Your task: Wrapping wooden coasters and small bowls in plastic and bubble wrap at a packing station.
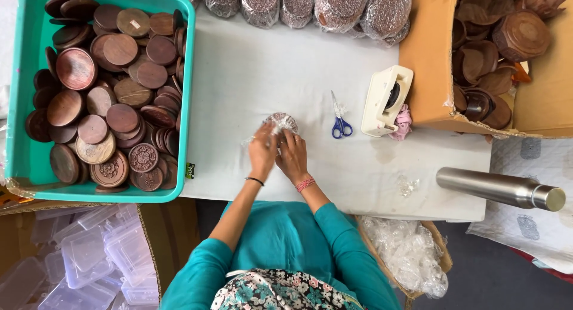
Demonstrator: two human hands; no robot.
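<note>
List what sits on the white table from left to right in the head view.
Teal bin of wooden discs → left hand → right hand → blue scissors → tape dispenser → cardboard box → steel bottle.

White table – scissors, tape dispenser, teal bin, steel bottle.

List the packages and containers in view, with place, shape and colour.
Teal bin: left, rectangular, full of round brown wooden discs.
Cardboard box: upper right, tan, open, holds dark wooden pieces.
Wrapped stacks: top edge, round, in clear film.
Clear plastic boxes: lower left, small, lidded.
Wrapped disc: centre, under left hand and right hand.
</note>
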